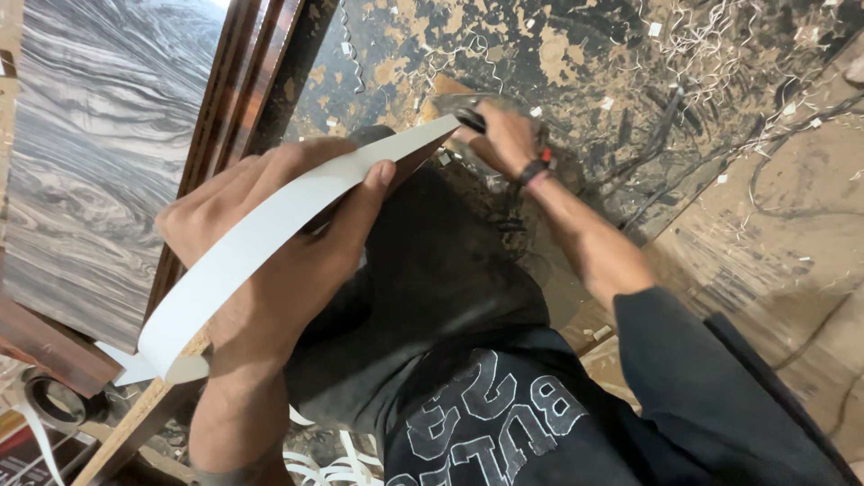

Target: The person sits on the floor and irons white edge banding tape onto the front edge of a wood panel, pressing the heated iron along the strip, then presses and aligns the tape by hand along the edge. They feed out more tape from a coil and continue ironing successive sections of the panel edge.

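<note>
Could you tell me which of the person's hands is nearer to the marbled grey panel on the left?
Left. The left hand holds the white edge-banding strip beside the marbled grey panel. The right hand grips the strip's far end, farther from the panel.

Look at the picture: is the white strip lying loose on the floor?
No: the left hand grips the white strip, which is off the floor.

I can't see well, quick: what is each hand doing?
Left hand: closed, holding the white strip.
Right hand: closed on a dark tool at the strip's far end.
</note>
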